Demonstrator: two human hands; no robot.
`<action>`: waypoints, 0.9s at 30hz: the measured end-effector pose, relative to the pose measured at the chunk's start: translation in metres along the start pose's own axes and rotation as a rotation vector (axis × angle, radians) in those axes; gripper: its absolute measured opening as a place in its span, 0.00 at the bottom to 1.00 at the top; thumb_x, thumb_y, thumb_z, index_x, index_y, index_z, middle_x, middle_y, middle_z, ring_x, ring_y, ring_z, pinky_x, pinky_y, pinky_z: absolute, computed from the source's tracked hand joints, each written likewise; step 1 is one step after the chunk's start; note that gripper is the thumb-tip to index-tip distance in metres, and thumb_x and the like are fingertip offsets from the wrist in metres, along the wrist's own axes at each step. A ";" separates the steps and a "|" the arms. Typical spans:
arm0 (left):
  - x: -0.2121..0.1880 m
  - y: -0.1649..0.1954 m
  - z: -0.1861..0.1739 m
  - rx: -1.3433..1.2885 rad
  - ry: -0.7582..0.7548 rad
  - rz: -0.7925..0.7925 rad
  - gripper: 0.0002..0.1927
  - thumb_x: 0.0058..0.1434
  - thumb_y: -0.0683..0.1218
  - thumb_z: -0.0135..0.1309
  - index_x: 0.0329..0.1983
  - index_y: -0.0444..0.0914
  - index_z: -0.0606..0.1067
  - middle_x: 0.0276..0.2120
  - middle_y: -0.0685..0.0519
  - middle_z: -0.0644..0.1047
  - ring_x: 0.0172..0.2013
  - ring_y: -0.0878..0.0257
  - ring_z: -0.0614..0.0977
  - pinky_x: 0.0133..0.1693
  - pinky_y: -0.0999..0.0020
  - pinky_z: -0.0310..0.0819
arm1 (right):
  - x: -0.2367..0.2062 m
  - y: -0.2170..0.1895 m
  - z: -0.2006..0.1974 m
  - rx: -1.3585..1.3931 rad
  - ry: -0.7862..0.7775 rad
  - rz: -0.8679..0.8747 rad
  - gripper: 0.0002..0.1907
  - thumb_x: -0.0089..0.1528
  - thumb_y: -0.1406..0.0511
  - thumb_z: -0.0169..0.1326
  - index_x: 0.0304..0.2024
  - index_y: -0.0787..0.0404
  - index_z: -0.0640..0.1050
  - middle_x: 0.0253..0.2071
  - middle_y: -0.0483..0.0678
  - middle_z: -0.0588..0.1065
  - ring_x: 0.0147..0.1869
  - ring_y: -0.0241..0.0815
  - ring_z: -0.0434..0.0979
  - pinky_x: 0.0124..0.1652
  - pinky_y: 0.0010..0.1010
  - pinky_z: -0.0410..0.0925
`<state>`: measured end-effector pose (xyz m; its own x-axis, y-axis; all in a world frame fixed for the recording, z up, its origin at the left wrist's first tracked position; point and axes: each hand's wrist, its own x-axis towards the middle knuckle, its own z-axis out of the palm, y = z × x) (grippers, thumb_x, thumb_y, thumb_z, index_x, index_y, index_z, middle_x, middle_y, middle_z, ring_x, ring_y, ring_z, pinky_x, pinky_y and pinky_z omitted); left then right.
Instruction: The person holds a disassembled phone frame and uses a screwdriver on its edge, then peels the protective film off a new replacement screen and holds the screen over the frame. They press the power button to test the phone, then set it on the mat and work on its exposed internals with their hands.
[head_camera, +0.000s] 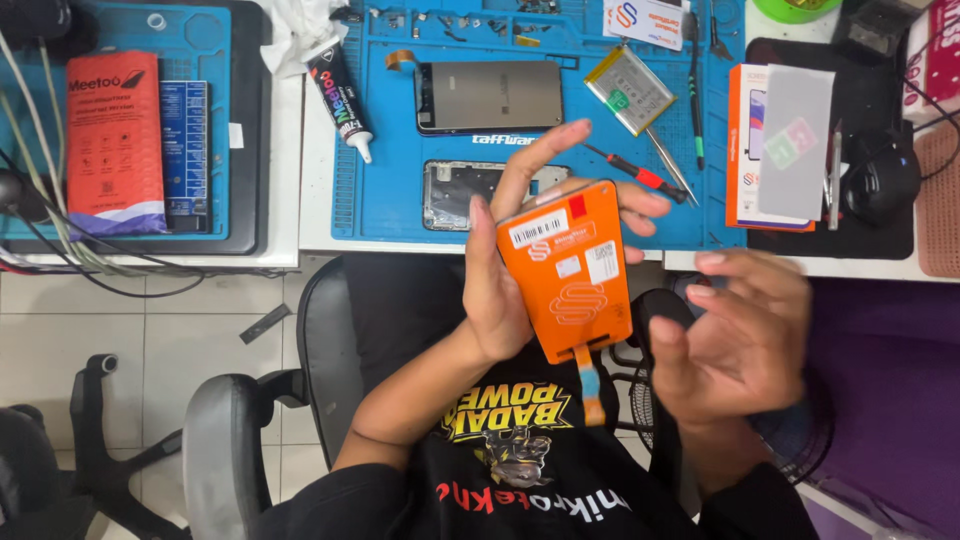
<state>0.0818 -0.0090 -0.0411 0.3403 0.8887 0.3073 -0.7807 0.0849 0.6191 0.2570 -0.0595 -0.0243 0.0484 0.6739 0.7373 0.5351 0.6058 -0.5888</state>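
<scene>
- While my left hand (500, 290) has its grip closed on the orange phone part (568, 270) at frame centre, I keep its hanging flex ribbon (590, 385) free.
- My right hand (745, 345), lower right, is open and empty, blurred; I would steady it first.

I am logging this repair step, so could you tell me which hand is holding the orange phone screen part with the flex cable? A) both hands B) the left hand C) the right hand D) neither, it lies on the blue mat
B: the left hand grips the orange screen part along its edge, while the right hand hovers open beside it, apart from it.
</scene>
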 end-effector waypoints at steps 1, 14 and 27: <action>-0.004 0.003 0.002 0.020 0.002 -0.009 0.43 0.76 0.74 0.23 0.79 0.38 0.49 0.58 0.33 0.73 0.52 0.54 0.76 0.56 0.58 0.74 | 0.008 -0.006 -0.001 -0.047 -0.046 -0.016 0.15 0.64 0.62 0.66 0.49 0.61 0.77 0.53 0.52 0.75 0.56 0.46 0.74 0.51 0.33 0.73; -0.024 0.011 0.008 0.111 0.101 0.037 0.38 0.81 0.68 0.30 0.77 0.33 0.53 0.55 0.44 0.69 0.54 0.61 0.72 0.61 0.65 0.66 | 0.065 -0.052 0.032 -0.179 -0.295 0.039 0.13 0.56 0.75 0.71 0.42 0.64 0.82 0.47 0.49 0.78 0.51 0.46 0.76 0.46 0.31 0.72; -0.019 0.008 0.009 0.325 0.039 0.034 0.37 0.83 0.67 0.25 0.78 0.34 0.50 0.56 0.44 0.69 0.56 0.60 0.72 0.66 0.65 0.62 | 0.056 -0.044 0.020 -0.214 -0.313 0.092 0.14 0.59 0.74 0.73 0.45 0.64 0.84 0.45 0.50 0.78 0.50 0.43 0.79 0.45 0.25 0.71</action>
<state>0.0733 -0.0295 -0.0354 0.2915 0.9056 0.3079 -0.5812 -0.0879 0.8090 0.2192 -0.0398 0.0362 -0.1379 0.8379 0.5281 0.7058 0.4572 -0.5411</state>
